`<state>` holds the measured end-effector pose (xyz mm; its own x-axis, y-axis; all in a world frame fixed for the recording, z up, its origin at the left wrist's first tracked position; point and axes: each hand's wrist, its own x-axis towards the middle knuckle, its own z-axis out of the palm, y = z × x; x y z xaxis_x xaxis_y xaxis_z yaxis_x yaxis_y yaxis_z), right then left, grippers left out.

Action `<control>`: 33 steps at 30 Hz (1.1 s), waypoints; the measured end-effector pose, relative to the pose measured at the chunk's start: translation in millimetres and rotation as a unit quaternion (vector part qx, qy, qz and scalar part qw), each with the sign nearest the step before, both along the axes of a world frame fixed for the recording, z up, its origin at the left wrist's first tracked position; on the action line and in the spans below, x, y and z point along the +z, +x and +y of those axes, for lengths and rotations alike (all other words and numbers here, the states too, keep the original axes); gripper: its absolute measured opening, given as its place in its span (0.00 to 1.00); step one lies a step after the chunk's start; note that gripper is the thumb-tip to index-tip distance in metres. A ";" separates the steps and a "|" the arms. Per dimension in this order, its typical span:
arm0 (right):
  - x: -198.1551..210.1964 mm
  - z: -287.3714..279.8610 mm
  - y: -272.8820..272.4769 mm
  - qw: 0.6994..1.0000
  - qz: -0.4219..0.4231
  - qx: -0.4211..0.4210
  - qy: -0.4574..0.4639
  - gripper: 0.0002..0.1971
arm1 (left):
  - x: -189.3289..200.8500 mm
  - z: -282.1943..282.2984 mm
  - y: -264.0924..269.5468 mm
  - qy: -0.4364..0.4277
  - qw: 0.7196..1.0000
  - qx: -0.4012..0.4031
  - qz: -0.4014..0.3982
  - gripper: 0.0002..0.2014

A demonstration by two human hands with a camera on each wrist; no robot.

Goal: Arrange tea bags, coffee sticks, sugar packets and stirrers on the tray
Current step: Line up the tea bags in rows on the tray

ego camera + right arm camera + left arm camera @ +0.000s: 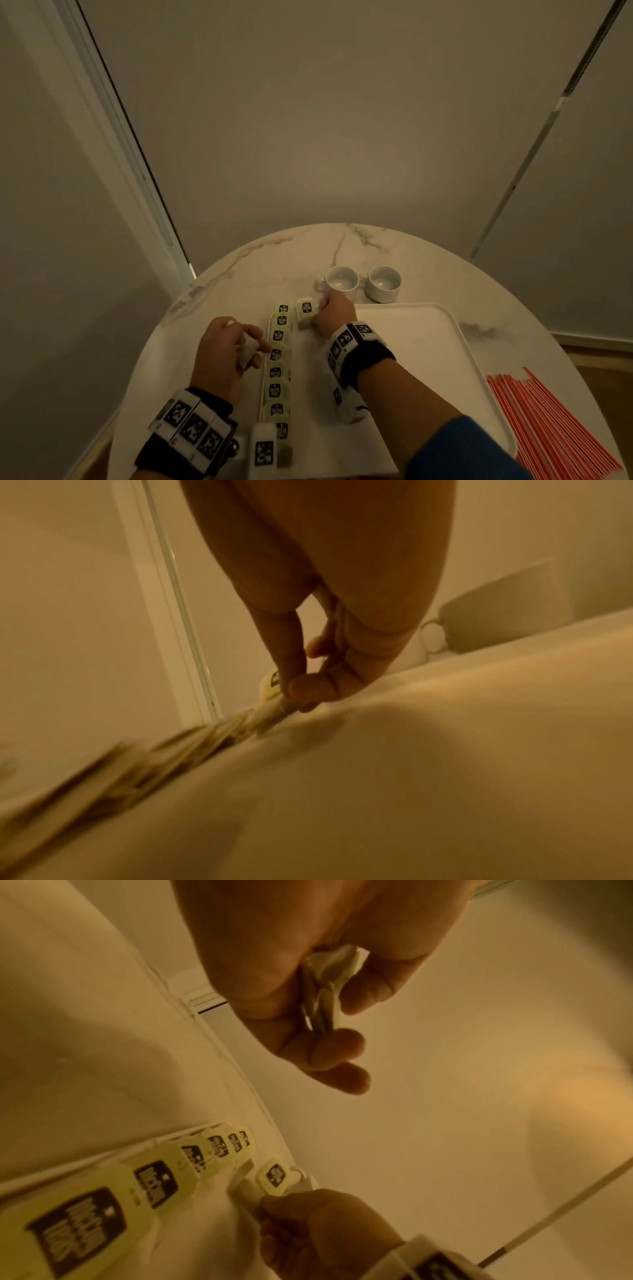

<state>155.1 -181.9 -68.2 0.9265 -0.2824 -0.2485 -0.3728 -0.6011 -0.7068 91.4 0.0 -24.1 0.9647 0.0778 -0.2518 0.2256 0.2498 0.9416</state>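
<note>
Right hand point(334, 310) pinches a pale yellow-tagged tea bag point(306, 307) at the far-left corner of the white rectangular plastic tray point(445, 342), thumb and fingers clamped on it, beside the top of a row of matching tea bags point(278, 370) lined along the tray's left edge. Left hand point(226, 353), w/ fingers curled round a bunch of crumpled tea bags point(325, 988), hovers just left of the row. Red-and-white striped stirrers point(548, 421) lie on the round marble-look table point(445, 260) right of tray; two white ceramic cups point(363, 282) stand beyond it.

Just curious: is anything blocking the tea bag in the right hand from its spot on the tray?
Nothing visible. The right hand holds the tea bag at the tray's far left corner, beside the row of tea bags.
</note>
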 end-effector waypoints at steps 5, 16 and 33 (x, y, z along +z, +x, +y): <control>-8.8 1.1 9.5 0.999 0.023 -0.007 -0.022 0.19 | 7.3 7.2 -7.3 -0.045 0.997 -0.061 -0.002 0.13; -18.6 3.4 13.9 0.997 0.047 -0.006 -0.062 0.16 | 13.9 12.1 -11.9 0.037 0.998 -0.056 -0.004 0.04; -11.5 1.0 13.3 0.987 0.067 0.084 -0.122 0.17 | -7.4 14.4 1.3 0.086 0.993 -0.079 -0.024 0.02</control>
